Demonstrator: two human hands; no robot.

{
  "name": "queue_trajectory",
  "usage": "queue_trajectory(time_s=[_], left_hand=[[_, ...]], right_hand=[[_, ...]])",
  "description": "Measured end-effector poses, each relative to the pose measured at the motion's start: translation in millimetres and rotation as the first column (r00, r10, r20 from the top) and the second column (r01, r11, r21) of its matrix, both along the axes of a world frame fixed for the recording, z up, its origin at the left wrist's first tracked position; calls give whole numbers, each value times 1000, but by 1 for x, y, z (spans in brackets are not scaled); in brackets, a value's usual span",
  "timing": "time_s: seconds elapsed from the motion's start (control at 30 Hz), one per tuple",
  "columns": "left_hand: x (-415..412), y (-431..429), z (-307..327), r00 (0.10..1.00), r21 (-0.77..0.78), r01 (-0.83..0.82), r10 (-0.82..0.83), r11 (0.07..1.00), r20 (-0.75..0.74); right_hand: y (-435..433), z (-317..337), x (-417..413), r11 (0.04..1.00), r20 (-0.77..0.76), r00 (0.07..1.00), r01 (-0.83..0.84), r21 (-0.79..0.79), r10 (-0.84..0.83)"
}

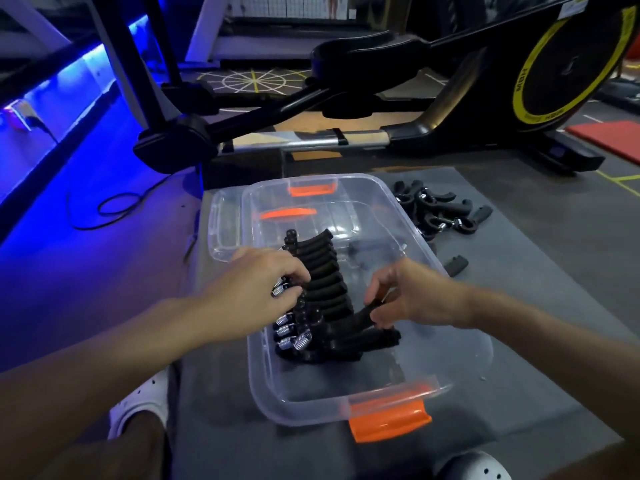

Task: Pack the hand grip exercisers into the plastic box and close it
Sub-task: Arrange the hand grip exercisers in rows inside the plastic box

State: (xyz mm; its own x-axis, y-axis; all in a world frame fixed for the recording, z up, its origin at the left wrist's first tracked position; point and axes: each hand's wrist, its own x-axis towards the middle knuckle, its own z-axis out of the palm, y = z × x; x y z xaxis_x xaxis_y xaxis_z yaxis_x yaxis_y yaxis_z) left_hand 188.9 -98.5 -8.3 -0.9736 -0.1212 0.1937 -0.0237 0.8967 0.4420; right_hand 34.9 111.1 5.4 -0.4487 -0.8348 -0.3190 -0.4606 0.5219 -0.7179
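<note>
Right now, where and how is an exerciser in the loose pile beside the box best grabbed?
By the foam handle jutting at the right edge of the loose pile, coming from above and the right. It points outward, free of its neighbours; the springs lie tangled mid-heap.

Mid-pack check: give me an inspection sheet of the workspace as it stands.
Surface: grey mat on the floor; the box stands on it.
Job's things: clear plastic box open, orange latches; row of exercisers along its left side; loose pile on the mat past its far right corner; lid seems to lie far left, partly under the box.
Clutter: one black piece alone beside the box's right wall.
Hands: left hand grips the row's spring ends; right hand pinches a handle of the nearest exerciser.
Cables: black cable looped on the floor, left.
Surroundings: exercise machine with yellow-ringed wheel; red mat.
</note>
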Motion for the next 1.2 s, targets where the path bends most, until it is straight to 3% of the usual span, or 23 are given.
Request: queue_trajectory(time_s=[0.13, 0.3, 0.47, 0.63, 0.8, 1.2], left_hand=[[6, -3, -4, 1000, -88, -25, 23, 996, -19], [12, -8, -12, 1000, -83, 18, -17, 996, 13], [18, -14, -16, 999, -84, 25, -23, 996, 22], [21, -16, -19, 999, -82, 29, -25, 996, 49], [21, -12, -16, 999, -82, 29, -26, 996, 37], [22, -7, -16, 998, -144, -45, 52, 988, 39]], right_hand=[[-10, -23, 9, 997, -28, 1000, -5, 81, 7], [-25, -50, 16, 990, -9, 1000, 15, 143, -14], [-29, -70, 17, 960, -169, 981, -44, 276, 94], [-33, -81, 11, 966, -127, 989, -40, 254, 75], [-29, -90, 10, 904, -206, 955, -112, 413, 212], [-26, -90, 3, 904, -222, 937, -166, 395, 269]])
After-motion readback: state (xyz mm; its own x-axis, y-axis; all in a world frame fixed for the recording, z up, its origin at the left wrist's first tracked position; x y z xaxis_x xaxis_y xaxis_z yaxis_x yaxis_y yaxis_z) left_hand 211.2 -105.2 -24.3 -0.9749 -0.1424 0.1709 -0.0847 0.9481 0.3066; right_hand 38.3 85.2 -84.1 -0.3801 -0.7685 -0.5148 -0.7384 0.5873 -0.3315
